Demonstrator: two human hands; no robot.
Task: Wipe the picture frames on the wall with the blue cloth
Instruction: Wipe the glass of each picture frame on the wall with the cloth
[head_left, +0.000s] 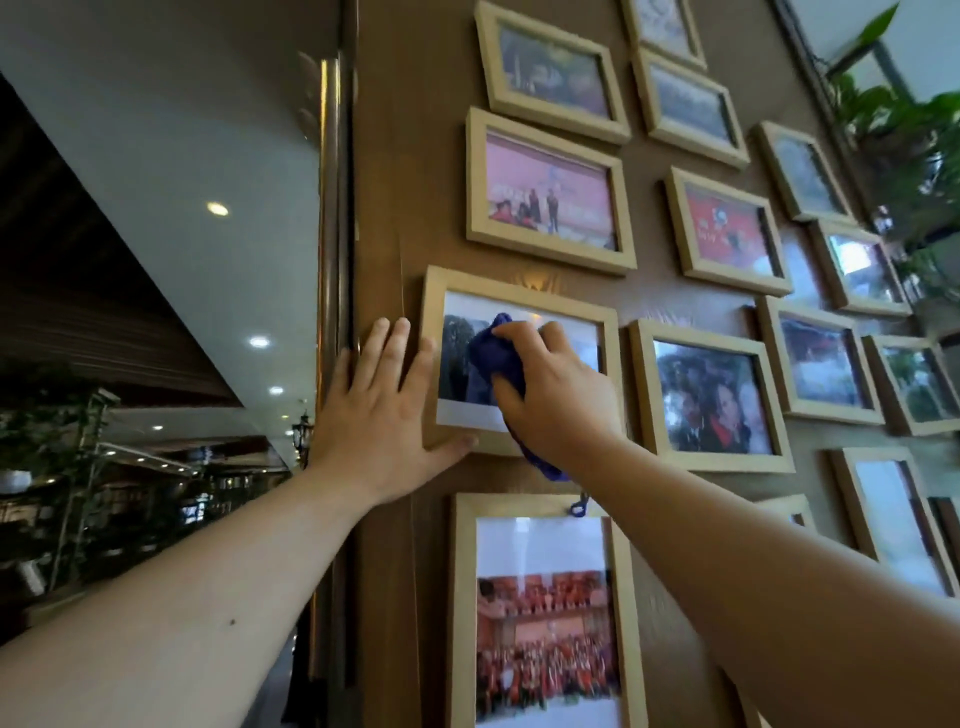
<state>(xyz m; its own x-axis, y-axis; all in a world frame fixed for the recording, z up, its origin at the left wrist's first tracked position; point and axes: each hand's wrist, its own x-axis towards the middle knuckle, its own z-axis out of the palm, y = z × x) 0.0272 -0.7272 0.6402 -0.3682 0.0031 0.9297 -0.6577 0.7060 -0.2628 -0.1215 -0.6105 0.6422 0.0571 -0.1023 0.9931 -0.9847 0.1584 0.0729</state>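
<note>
Our right hand (558, 395) is clamped on the blue cloth (491, 358), bunched in the fist and pressed to the glass of the light wooden frame (519, 291) at the left edge of the wall group. A tail of the cloth hangs below the wrist, down toward the tall frame (462, 597) underneath. Our left hand (382, 415) lies flat and spread, fingers apart, holding nothing: palm on the brown wall panel (405, 156), thumb along the frame's bottom left corner.

To do this step well, we judge it best to keep that left hand bracing the corner so the frame does not swing on its hanging. Press lightly, sweep the glass edge to edge, then run the cloth along the wooden rim, where dust probably sits. Gather the loose tail so it does not drag.

The frame is pale wood, landscape format, with a white mat around a dark photo. The glass shows reflections; whether it is already clean we cannot tell. Many like frames (711, 395) hang to the right and above, seemingly not yet reached.
</note>
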